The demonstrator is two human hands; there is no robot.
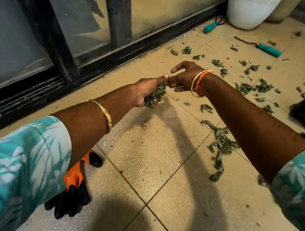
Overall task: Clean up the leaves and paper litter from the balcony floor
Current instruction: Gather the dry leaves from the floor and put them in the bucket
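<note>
Where left hand [145, 92] grips leaves [155, 95] — fingers hidden.

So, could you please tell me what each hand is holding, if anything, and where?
The left hand grips a clump of leaves around its middle; whether the right hand pinches anything cannot be told.

No readable text, label, brand, number or sign anywhere in view.
</note>
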